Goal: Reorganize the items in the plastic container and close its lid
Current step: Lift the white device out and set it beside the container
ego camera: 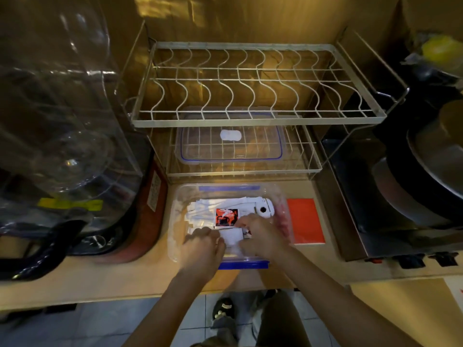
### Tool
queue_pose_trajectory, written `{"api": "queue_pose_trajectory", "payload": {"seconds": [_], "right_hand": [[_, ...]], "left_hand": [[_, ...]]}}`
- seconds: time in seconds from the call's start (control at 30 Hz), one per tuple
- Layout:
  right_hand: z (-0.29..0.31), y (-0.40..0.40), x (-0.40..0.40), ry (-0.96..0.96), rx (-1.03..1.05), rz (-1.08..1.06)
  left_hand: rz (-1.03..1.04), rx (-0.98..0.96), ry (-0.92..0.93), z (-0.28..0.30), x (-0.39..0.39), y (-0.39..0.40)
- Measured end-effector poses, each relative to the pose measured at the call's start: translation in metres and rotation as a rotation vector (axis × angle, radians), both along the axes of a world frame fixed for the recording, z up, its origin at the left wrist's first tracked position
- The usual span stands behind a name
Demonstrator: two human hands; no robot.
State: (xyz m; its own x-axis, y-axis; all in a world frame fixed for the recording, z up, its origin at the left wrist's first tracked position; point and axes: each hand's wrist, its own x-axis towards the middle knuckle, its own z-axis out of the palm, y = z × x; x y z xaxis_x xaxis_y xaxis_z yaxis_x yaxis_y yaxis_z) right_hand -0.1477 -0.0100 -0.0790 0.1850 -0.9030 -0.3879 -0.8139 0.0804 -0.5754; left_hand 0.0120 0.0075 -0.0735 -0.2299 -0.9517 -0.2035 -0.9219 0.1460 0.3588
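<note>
Open plastic container of white sachets, both hands pinching one white packet.

No legible text; white label on red appliance printed, too blurred to read.
</note>
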Motion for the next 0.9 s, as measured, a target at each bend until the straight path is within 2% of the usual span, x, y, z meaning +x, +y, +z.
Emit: {"api": "queue_pose_trajectory", "payload": {"seconds": [0.17, 0.33, 0.63, 0.73, 0.83, 0.9], "right_hand": [[-0.013, -0.007, 0.015, 0.134, 0.045, 0.082], [-0.017, -0.014, 0.017, 0.172, 0.033, 0.089], [0.004, -0.01, 0.007, 0.165, -0.048, 0.113], [0.015, -0.003, -0.005, 0.062, -0.14, -0.009], [0.03, 0.001, -0.024, -0.095, -0.291, -0.274], [0.039, 0.003, -0.041, -0.13, -0.386, -0.482]], "left_hand": [[-0.002, 0.107, -0.086, -0.008, 0.008, -0.002], [-0.039, 0.206, -0.173, -0.006, 0.005, -0.007], [-0.027, 0.238, -0.121, -0.003, 0.007, -0.004], [-0.02, 0.232, -0.093, -0.004, 0.008, -0.003], [-0.039, 0.221, -0.084, -0.003, 0.007, -0.002], [-0.056, 0.219, -0.085, -0.001, 0.006, -0.002]]}}
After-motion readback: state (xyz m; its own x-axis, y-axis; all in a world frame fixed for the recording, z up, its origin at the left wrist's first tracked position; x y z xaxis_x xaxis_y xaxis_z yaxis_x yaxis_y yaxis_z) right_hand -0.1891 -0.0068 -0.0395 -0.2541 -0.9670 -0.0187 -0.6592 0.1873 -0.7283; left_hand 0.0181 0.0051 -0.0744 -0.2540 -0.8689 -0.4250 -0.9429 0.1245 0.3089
